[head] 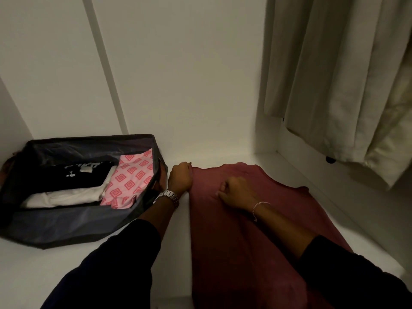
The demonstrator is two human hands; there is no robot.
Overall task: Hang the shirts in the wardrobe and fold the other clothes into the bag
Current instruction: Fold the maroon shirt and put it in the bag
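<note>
Bag [66, 228] left on shelf [145, 253], folded clothes [93, 186] inside; garment [234, 241] flat right; curtain [345, 85] behind right.

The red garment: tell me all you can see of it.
The red garment is plain, dull maroon, soft-looking fabric, spread flat on the white surface right of the bag, running toward the camera. The left hand grips its far-left corner; the right hand rests, fingers curled, on its middle. Both forearms cross it.
</note>
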